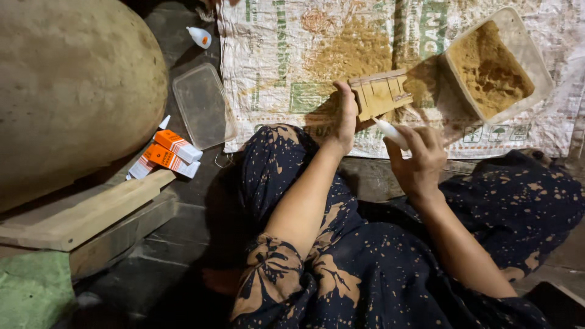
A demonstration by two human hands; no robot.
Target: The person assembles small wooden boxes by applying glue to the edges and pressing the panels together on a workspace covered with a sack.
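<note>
The person wore a dark navy garment (378, 268) scattered with small tan speckles and splashes, like bleach spots. Larger tan leaf and flower shapes ran over the short left sleeve (274, 274) (ending above the elbow) and down the front. The same cloth covered both knees. Both forearms were bare, and the left hand (344, 119) and right hand (420, 161) carried no rings or bands.
</note>
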